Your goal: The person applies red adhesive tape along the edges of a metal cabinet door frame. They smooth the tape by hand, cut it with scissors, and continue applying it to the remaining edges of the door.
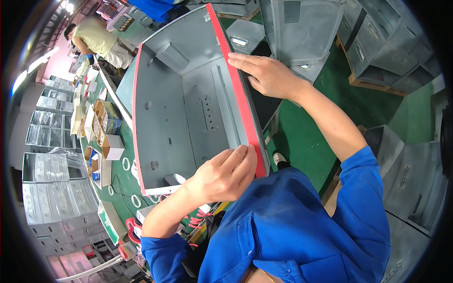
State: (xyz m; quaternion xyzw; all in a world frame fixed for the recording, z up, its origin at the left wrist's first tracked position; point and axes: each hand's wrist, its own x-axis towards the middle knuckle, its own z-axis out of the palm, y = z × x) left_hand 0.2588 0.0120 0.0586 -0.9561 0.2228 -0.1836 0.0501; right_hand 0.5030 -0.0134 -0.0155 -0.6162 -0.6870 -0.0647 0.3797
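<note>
A grey sheet-metal cabinet (163, 118) lies in front of me with its open side up, and I look into its hollow inside. Red tape (239, 96) runs along its right rim; a thinner red strip (135, 127) edges the left rim. My right hand (269, 75) rests on the far half of the right rim, fingers stretched out over the tape. At the near right corner my left hand (224, 173) is closed, its fingertips pinching at the red tape. What lies beneath those fingertips is partly hidden.
A long green worktable holds a divided carton (104, 123) of small parts, white tape rolls (136, 201) and a red tape roll (132, 230). Another person (101, 42) bends over its far end. Grey metal cabinets (384, 49) stand on pallets at right; wrapped stacks (52, 198) line the left.
</note>
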